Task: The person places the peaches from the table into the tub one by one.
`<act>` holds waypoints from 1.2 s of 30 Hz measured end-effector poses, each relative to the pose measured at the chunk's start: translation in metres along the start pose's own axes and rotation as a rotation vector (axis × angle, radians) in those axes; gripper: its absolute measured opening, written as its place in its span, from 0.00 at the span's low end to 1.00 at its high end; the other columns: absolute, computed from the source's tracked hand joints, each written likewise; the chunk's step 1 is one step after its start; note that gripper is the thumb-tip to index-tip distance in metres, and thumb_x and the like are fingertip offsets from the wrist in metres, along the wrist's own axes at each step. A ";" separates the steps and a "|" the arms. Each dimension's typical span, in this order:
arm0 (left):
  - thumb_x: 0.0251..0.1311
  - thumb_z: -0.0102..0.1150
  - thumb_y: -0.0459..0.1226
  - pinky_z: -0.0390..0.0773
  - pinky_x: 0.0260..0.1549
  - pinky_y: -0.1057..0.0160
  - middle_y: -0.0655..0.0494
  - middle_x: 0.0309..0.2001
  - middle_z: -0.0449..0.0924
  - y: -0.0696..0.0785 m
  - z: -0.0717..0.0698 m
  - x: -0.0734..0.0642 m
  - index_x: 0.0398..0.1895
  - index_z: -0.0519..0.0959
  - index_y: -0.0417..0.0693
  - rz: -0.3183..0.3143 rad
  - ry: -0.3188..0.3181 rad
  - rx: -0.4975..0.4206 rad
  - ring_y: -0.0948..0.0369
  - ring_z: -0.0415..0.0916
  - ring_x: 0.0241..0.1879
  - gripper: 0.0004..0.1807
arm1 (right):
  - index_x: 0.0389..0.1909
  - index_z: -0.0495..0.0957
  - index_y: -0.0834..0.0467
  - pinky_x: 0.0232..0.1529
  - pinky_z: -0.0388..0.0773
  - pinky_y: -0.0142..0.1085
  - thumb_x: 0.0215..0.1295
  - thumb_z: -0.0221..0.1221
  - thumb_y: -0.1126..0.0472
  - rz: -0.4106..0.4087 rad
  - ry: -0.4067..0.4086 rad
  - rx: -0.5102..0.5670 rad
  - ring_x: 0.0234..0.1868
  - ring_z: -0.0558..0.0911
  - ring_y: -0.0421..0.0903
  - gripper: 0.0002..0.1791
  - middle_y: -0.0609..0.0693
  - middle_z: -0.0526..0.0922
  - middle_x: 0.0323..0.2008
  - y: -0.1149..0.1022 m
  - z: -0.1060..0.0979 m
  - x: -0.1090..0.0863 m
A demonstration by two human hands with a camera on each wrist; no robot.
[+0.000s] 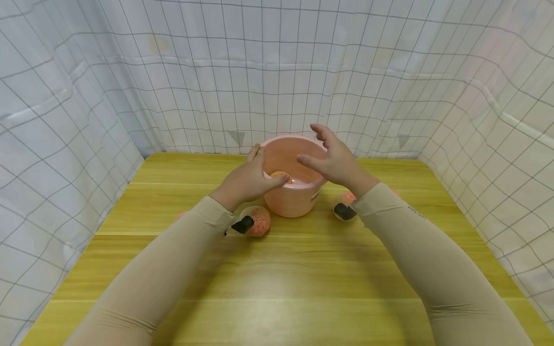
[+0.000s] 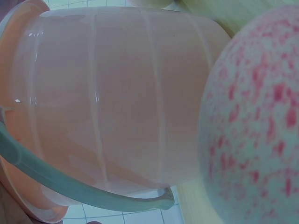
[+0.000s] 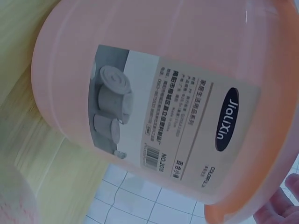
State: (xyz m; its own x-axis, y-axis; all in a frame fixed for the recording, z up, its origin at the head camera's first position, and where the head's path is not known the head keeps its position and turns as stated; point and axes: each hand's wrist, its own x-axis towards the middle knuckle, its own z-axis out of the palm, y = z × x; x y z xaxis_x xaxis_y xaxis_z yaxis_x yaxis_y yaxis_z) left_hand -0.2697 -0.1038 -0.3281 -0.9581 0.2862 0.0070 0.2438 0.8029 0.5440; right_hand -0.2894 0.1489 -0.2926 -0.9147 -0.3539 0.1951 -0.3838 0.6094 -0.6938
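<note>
A pink plastic bucket (image 1: 291, 204) stands upright toward the back of the table. Its grey-green handle (image 2: 84, 186) hangs against its side, and a printed label (image 3: 173, 116) is on its wall. Something round and orange (image 1: 280, 176) shows inside. My left hand (image 1: 251, 178) is at the bucket's left rim, fingers fairly straight along the outside and thumb stretched over the near edge. Over the right rim my right hand (image 1: 339, 161) is spread, thumb and fingers apart, holding nothing; whether it touches the rim, I cannot tell.
A pink-speckled ball (image 1: 261, 222) lies by the bucket's near left, under my left wrist. Another speckled ball (image 1: 347, 198) is under my right wrist. Pink bits show beside both sleeves, mostly hidden. White grid-patterned curtains (image 1: 294, 72) enclose the wooden table (image 1: 285, 288).
</note>
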 end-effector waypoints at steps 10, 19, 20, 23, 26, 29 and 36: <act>0.58 0.52 0.77 0.73 0.68 0.37 0.46 0.87 0.30 -0.001 0.001 0.000 0.87 0.36 0.44 0.007 0.007 -0.011 0.39 0.70 0.73 0.69 | 0.86 0.47 0.45 0.78 0.60 0.63 0.69 0.66 0.37 0.001 -0.005 -0.088 0.82 0.59 0.61 0.53 0.50 0.51 0.86 0.008 -0.010 -0.008; 0.57 0.53 0.78 0.75 0.66 0.38 0.48 0.87 0.28 -0.001 0.002 0.000 0.87 0.35 0.47 0.005 0.008 -0.035 0.39 0.74 0.70 0.70 | 0.87 0.45 0.48 0.81 0.48 0.65 0.70 0.64 0.37 -0.026 -0.041 -0.157 0.87 0.43 0.56 0.54 0.46 0.37 0.87 0.029 -0.023 -0.025; 0.57 0.53 0.78 0.75 0.66 0.38 0.48 0.87 0.28 -0.001 0.002 0.000 0.87 0.35 0.47 0.006 0.009 -0.035 0.39 0.74 0.70 0.70 | 0.87 0.44 0.48 0.81 0.47 0.66 0.70 0.64 0.37 -0.024 -0.045 -0.162 0.87 0.42 0.55 0.55 0.46 0.36 0.87 0.032 -0.024 -0.028; 0.57 0.53 0.78 0.75 0.66 0.38 0.49 0.87 0.28 -0.001 0.002 -0.001 0.87 0.35 0.48 0.006 0.012 -0.041 0.39 0.74 0.69 0.70 | 0.87 0.43 0.47 0.81 0.46 0.67 0.70 0.63 0.36 -0.010 -0.061 -0.179 0.87 0.40 0.55 0.55 0.44 0.35 0.87 0.040 -0.029 -0.036; 0.57 0.53 0.77 0.75 0.66 0.38 0.50 0.87 0.28 -0.001 0.001 -0.001 0.87 0.35 0.48 0.001 0.012 -0.042 0.40 0.74 0.69 0.70 | 0.87 0.42 0.46 0.81 0.45 0.67 0.71 0.62 0.35 0.003 -0.074 -0.189 0.87 0.39 0.54 0.55 0.44 0.34 0.87 0.048 -0.033 -0.045; 0.58 0.55 0.76 0.75 0.66 0.38 0.50 0.87 0.28 -0.001 0.001 -0.002 0.87 0.35 0.48 -0.001 0.010 -0.047 0.39 0.75 0.69 0.68 | 0.87 0.41 0.46 0.80 0.44 0.69 0.71 0.62 0.34 0.014 -0.091 -0.215 0.87 0.37 0.55 0.56 0.45 0.33 0.87 0.055 -0.037 -0.054; 0.59 0.54 0.75 0.74 0.67 0.39 0.49 0.87 0.28 0.000 0.000 -0.003 0.87 0.35 0.46 -0.005 0.007 -0.034 0.40 0.75 0.69 0.68 | 0.87 0.39 0.49 0.80 0.41 0.69 0.70 0.63 0.34 0.063 -0.126 -0.279 0.87 0.34 0.58 0.58 0.49 0.31 0.87 0.075 -0.045 -0.073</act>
State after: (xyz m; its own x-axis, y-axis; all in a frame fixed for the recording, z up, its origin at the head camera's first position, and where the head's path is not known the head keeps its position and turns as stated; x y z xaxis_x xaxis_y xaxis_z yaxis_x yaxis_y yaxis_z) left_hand -0.2673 -0.1046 -0.3282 -0.9604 0.2784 0.0097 0.2337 0.7862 0.5721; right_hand -0.2569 0.2525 -0.3277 -0.9215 -0.3839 0.0586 -0.3630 0.7980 -0.4811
